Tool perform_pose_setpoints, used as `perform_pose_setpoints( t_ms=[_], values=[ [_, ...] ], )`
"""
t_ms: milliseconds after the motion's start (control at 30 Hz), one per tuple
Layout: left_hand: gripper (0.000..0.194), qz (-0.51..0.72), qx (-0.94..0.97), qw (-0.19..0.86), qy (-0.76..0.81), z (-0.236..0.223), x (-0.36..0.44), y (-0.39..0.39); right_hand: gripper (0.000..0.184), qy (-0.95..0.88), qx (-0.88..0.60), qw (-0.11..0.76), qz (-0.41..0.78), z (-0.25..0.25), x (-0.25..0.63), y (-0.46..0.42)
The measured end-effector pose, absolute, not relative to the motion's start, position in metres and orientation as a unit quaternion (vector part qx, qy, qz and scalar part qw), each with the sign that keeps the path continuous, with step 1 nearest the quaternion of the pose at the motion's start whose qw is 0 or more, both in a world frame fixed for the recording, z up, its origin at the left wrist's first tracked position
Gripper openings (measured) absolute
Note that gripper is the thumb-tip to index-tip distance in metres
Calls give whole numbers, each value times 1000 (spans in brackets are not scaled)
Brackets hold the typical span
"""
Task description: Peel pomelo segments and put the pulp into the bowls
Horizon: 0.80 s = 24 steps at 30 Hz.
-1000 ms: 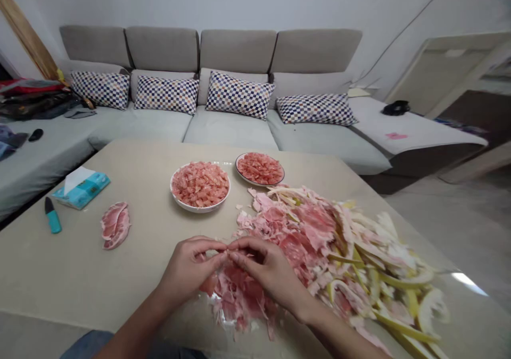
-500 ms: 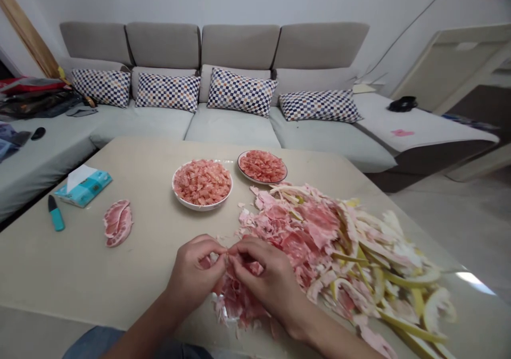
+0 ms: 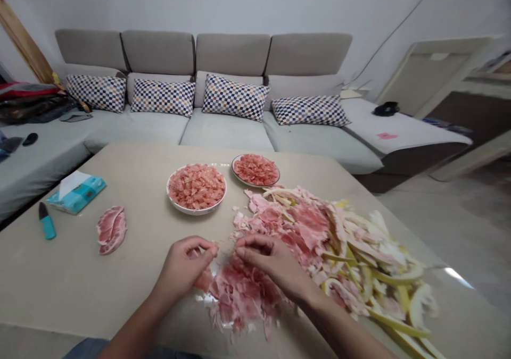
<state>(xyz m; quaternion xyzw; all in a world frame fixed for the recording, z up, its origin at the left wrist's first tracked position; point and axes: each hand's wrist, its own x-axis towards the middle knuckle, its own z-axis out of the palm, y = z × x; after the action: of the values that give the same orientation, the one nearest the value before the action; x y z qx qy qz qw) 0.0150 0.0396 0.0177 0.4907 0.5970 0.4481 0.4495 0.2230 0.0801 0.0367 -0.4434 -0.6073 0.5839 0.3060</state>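
Note:
My left hand (image 3: 181,268) is closed in a pinch, with a pink pomelo segment (image 3: 204,280) showing beneath its fingers. A small gap to the right, my right hand (image 3: 273,260) has thumb and fingertips pressed together; whatever lies between them is too small to make out. Both hands hover over a heap of pink pomelo membrane (image 3: 243,292). Beyond them stand a white bowl (image 3: 195,211) piled with peeled pomelo flesh (image 3: 196,185) and a dark-rimmed plate (image 3: 236,175) with more flesh. At the left lies a pomelo piece (image 3: 112,230) still in its pale skin.
A large heap of yellow-green pomelo rind (image 3: 395,279) and pith covers the table's right side. To the far left lie a teal-handled knife (image 3: 47,223) and a tissue pack (image 3: 77,193). A grey sofa (image 3: 223,127) with checked cushions stands behind the table.
My hands have drawn apart, from fingertips touching to a small gap. The pink segment now shows below my left hand. The whole view has shifted slightly.

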Motion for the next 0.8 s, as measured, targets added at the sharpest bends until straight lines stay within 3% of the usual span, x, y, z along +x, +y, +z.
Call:
perform_pose_setpoints(
  t_ms=[133, 300, 467, 567, 800],
  values=[
    [27, 418, 499, 470, 596, 6, 25, 38, 23, -690, -517, 359, 356, 46, 240, 134],
    [7, 420, 533, 450, 581, -1, 32, 38, 16, -679, -594, 364, 231, 48, 242, 232],
    [23, 375, 544, 492, 566, -2, 34, 39, 30, -686, -622, 310, 214, 38, 234, 277],
    [33, 401, 504, 521, 560, 0, 32, 41, 26, -687, -621, 311, 215, 43, 234, 273],
    [37, 507, 402, 547, 532, 4, 35, 36, 29, -752, -483, 257, 366, 58, 225, 148]
  ],
)
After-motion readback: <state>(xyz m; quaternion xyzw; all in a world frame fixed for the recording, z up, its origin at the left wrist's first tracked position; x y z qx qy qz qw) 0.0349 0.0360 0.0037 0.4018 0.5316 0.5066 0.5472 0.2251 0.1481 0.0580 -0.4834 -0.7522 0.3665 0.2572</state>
